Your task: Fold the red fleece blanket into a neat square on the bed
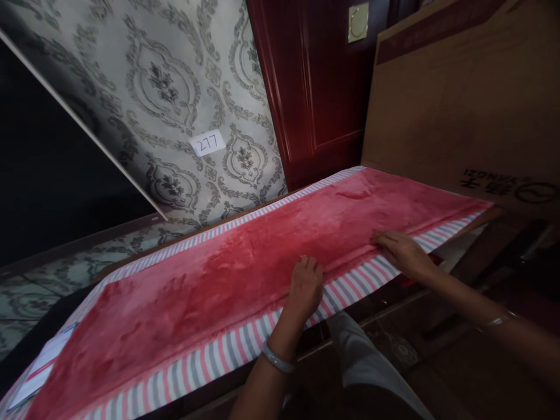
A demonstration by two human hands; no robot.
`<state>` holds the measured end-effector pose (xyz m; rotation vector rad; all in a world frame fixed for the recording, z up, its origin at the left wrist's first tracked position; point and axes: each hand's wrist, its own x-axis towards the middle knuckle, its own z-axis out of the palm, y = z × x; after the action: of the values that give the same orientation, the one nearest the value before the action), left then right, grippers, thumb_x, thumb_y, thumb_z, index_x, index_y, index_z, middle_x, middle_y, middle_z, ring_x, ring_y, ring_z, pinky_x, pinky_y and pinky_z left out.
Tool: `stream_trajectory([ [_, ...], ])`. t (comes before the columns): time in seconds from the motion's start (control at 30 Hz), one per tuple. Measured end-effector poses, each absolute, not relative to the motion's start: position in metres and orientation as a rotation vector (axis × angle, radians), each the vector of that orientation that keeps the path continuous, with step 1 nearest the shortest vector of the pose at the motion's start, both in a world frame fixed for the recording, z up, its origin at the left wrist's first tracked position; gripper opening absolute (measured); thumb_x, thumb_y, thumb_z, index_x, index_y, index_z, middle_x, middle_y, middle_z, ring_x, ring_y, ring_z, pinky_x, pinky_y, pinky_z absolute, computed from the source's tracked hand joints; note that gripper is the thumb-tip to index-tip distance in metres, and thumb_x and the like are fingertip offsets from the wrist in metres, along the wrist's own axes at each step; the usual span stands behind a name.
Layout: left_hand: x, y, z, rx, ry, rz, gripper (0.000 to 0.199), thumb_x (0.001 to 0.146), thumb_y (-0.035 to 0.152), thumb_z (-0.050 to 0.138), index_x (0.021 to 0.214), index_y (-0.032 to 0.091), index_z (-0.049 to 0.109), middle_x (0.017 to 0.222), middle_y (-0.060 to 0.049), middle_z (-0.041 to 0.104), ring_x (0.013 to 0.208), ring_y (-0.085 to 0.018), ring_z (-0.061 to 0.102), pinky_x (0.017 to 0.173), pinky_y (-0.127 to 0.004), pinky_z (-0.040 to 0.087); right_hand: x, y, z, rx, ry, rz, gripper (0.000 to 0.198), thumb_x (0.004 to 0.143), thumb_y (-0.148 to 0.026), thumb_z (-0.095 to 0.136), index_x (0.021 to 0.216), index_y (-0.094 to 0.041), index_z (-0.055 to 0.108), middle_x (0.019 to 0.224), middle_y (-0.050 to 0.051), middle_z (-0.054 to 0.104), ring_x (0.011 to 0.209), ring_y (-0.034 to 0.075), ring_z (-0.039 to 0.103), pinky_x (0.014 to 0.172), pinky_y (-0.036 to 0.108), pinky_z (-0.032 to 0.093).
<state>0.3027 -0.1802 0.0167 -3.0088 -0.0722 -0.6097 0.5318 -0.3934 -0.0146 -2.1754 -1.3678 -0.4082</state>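
A long red plush cloth (pixel 245 256) lies spread over a striped cloth (pixel 359 277) in pink, grey and white. On the near edge of the red cloth, my left hand (pixel 305 289) has its fingers curled closed on the fabric. My right hand (pixel 405 255) is farther to the right along that same edge, its fingers pinched on the cloth. Between the two hands the edge forms a low ridge. The fingertips of both hands are partly hidden by the pile and the fold.
A large cardboard box (pixel 459 111) stands behind the right end of the table. Patterned wallpaper with a paper marked 277 (pixel 207 143) and a dark red door (pixel 324 76) are behind. A black panel (pixel 65 157) is at left; a white paper (pixel 41 367) lies at the near left corner.
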Motion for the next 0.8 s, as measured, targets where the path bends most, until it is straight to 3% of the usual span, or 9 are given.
stream_trajectory([
  [0.1,0.301,-0.182,0.017,-3.036,-0.052,-0.633,0.021,0.094,0.007,0.045,0.095,0.014,0.065,0.096,-0.01,0.063,0.095,-0.024,0.058,0.086,-0.038,0.049,0.527,-0.392,-0.013,-2.158,-1.384,-0.457,0.041,0.099,-0.034,0.03,0.103,-0.019,0.068,0.105,0.015,0.069,0.099,0.028,0.065,0.089,0.048,0.054],
  [0.27,0.304,-0.18,0.015,-3.1,-0.152,-0.689,0.021,0.092,0.007,0.047,0.098,0.015,0.065,0.096,-0.01,0.063,0.094,-0.023,0.058,0.085,-0.038,0.051,0.515,-0.383,-0.008,-2.174,-1.46,-0.515,0.039,0.098,-0.036,0.034,0.116,-0.023,0.066,0.117,0.013,0.067,0.11,0.029,0.062,0.095,0.048,0.051],
  [0.47,0.303,-0.179,0.019,-3.154,-0.125,-0.683,0.021,0.093,0.009,0.046,0.094,0.015,0.065,0.094,-0.009,0.063,0.091,-0.022,0.059,0.081,-0.036,0.052,0.517,-0.38,-0.008,-2.215,-1.479,-0.526,0.04,0.098,-0.03,0.032,0.107,-0.023,0.07,0.101,0.012,0.07,0.098,0.028,0.064,0.084,0.045,0.054],
  [0.67,0.3,-0.184,0.014,-3.052,-0.087,-0.582,0.02,0.092,0.008,0.046,0.099,0.014,0.064,0.099,-0.011,0.063,0.098,-0.025,0.057,0.086,-0.04,0.051,0.517,-0.387,-0.018,-2.207,-1.449,-0.626,0.042,0.099,-0.035,0.031,0.102,-0.021,0.07,0.103,0.013,0.071,0.097,0.029,0.066,0.085,0.047,0.055],
  [0.8,0.292,-0.189,0.013,-3.029,-0.086,-0.547,0.019,0.092,0.008,0.048,0.102,0.013,0.063,0.103,-0.012,0.062,0.101,-0.025,0.055,0.089,-0.04,0.049,0.514,-0.39,-0.025,-2.172,-1.387,-0.597,0.045,0.098,-0.041,0.026,0.097,-0.027,0.069,0.102,0.015,0.07,0.097,0.03,0.066,0.088,0.048,0.054],
])
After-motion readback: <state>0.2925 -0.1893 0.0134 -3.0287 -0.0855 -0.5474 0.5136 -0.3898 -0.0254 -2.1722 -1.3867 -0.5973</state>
